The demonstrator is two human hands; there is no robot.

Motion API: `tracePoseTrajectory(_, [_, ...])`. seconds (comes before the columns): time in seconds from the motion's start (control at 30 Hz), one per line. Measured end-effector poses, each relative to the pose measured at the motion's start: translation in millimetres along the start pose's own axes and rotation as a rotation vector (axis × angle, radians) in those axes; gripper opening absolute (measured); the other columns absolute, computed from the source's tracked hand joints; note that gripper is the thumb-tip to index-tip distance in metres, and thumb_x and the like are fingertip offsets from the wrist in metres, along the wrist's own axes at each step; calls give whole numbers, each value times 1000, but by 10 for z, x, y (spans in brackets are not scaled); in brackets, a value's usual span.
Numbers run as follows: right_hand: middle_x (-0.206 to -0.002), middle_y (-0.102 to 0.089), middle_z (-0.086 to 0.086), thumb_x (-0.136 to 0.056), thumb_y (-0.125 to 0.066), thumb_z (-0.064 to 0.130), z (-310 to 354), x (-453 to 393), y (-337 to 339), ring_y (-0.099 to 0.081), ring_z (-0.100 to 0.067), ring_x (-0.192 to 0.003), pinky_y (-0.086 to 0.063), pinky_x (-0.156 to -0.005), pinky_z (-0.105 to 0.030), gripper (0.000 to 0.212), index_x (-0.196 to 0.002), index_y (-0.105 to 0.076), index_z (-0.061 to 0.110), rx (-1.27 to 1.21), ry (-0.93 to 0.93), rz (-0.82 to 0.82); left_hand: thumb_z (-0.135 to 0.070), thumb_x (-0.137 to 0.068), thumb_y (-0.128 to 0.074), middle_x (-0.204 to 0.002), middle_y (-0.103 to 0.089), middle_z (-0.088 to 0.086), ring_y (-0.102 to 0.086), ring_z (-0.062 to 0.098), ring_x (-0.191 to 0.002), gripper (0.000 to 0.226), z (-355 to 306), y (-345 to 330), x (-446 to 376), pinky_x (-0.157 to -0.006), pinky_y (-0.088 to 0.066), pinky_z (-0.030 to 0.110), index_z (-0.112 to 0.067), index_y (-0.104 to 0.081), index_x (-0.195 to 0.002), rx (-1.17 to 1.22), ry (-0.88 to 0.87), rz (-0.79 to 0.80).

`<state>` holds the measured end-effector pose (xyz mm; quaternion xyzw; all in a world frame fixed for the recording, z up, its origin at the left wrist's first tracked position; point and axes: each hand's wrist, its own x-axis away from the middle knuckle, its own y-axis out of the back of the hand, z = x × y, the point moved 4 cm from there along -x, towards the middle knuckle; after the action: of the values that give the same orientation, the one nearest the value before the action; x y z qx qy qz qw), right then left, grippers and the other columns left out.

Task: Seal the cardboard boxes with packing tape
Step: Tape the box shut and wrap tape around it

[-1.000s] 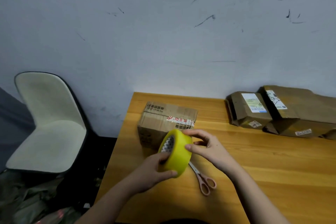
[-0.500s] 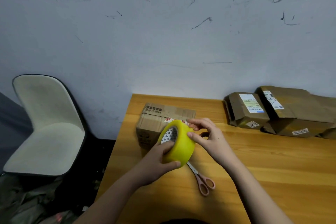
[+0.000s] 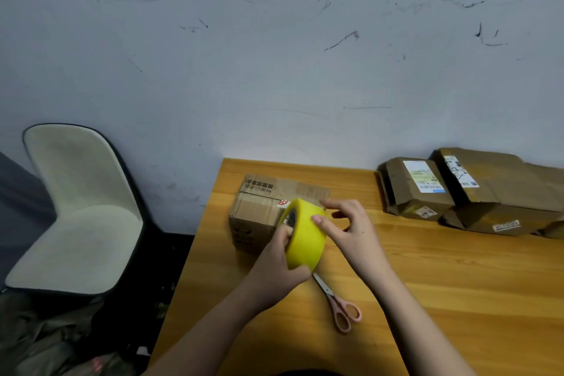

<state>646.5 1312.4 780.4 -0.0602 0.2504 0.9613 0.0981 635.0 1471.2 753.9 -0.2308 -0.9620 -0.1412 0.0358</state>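
My left hand (image 3: 276, 265) grips a yellow roll of packing tape (image 3: 305, 238) from below and from the left, holding it above the table just in front of a small cardboard box (image 3: 259, 210). My right hand (image 3: 348, 229) touches the roll's outer face with its thumb, and its curled fingers pick at the top edge of the roll. The box stands at the table's far left corner, with red-and-white printed tape across its top; the roll hides its right front part.
Pink-handled scissors (image 3: 341, 308) lie on the wooden table (image 3: 457, 284) under my hands. Several labelled cardboard parcels (image 3: 476, 192) are stacked at the back right against the wall. A cream chair (image 3: 76, 217) stands left of the table.
Both hands lifted the tape roll a little up and toward the box. My right fingers moved from the roll's side to its top edge.
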Motion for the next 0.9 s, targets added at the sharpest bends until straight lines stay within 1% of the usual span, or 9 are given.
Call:
tracePoseTrajectory(0.07, [-104, -59, 17, -82, -71, 40, 19, 67, -36, -60, -4, -94, -49, -79, -25, 18, -99, -65, 41, -38, 4, -47, -25, -66, -61, -99, -55, 12, -48, 9, -69, 38, 9, 16, -4, -59, -39, 25, -23, -41, -98, -28, -12, -21])
tracePoseTrajectory(0.2, [-99, -62, 16, -84, -72, 27, 146, 105, -40, -61, -2, -88, -48, -72, -18, 13, -93, -68, 36, -83, 73, -150, -25, -66, -61, -91, -53, 8, -44, 4, -62, 39, -5, 34, -28, -56, -36, 24, -19, -41, -99, -15, -16, -68])
tracePoseTrajectory(0.33, [-90, -67, 6, -84, -72, 12, 128, -7, 20, -61, -2, -83, -46, -74, -14, 18, -83, -70, 29, -185, 22, -141, -29, -63, -61, -88, -53, 13, -43, 10, -61, 42, 4, 64, -57, -55, -35, 29, -17, -41, -98, -72, -49, -110])
tracePoseTrajectory(0.43, [-75, -69, 8, -83, -73, 9, 92, -74, 76, -59, 2, -70, -44, -68, -11, 15, -80, -71, 24, -194, -27, -56, -36, -62, -59, -86, -52, 11, -42, 14, -62, 41, 35, 94, -75, -54, -33, 32, -22, -40, -95, -153, -74, -152])
tracePoseTrajectory(0.5, [-79, -71, 9, -83, -73, 9, 78, -93, 90, -59, 1, -70, -46, -68, -12, 16, -88, -71, 24, -224, -39, 6, -32, -64, -60, -84, -50, 7, -41, 12, -62, 38, 20, 107, -82, -54, -32, 30, -21, -39, -94, -217, -98, -157])
tracePoseTrajectory(0.57, [-87, -74, 8, -84, -72, 11, 61, -107, 95, -64, -7, -78, -50, -70, -15, 22, -98, -70, 29, -283, -62, 24, -30, -66, -61, -86, -51, 8, -43, 13, -63, 39, -12, 114, -92, -54, -34, 30, -19, -40, -97, -230, -105, -147])
tracePoseTrajectory(0.67, [-92, -72, 8, -86, -70, 14, 80, -95, 53, -66, -9, -85, -49, -71, -17, 20, -94, -72, 32, -228, -15, -38, -30, -66, -60, -89, -53, 7, -47, 15, -64, 42, -42, 126, -112, -55, -38, 33, -18, -40, -101, -211, -89, -143])
tracePoseTrajectory(0.77, [-89, -69, 9, -86, -70, 14, 109, -78, 1, -64, -5, -82, -47, -70, -14, 18, -88, -73, 31, -171, 32, -129, -33, -66, -59, -92, -53, 5, -52, 19, -71, 45, -50, 128, -125, -58, -42, 35, -19, -39, -104, -235, -66, -155])
tracePoseTrajectory(0.9, [-72, -64, -12, -83, -73, 11, 80, -168, -7, -54, -10, -66, -43, -62, -16, 11, -80, -72, 22, -296, -81, -86, -29, -73, -63, -92, -51, 3, -50, 17, -71, 41, -50, 145, -119, -57, -38, 29, -20, -38, -104, -312, -98, -167])
